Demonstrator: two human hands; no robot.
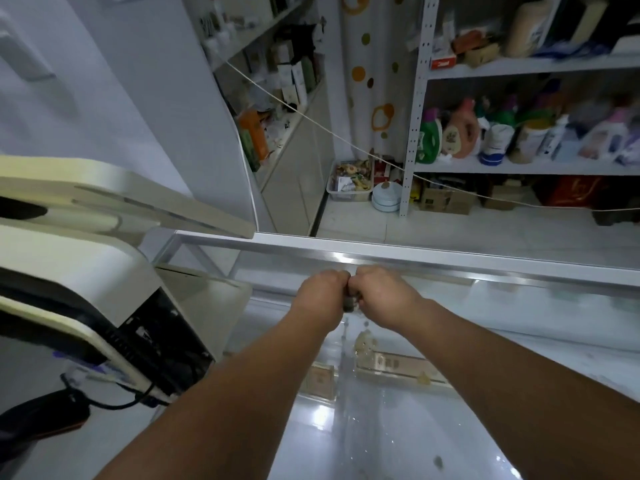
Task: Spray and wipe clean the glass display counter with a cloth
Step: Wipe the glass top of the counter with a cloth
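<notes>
Dark cloth (348, 303) squeezed between left grip (323, 292) and right grip (381, 292), both clamped on it over the glass worktop (415, 427), seemingly wringing; next, likely spreading it to wipe.

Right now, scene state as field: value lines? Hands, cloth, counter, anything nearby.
left hand: fist, grips one end of the cloth
right hand: fist, grips the other end, knuckles against the left hand
cloth: dark wad, mostly hidden between the fists, apparently being wrung
droplets: in the air below the fists, above the glass
glass counter: wet patches and glare; boxed goods visible beneath
white machine: at the counter's left end
shelves: behind the counter, holding bottles and boxes
</notes>
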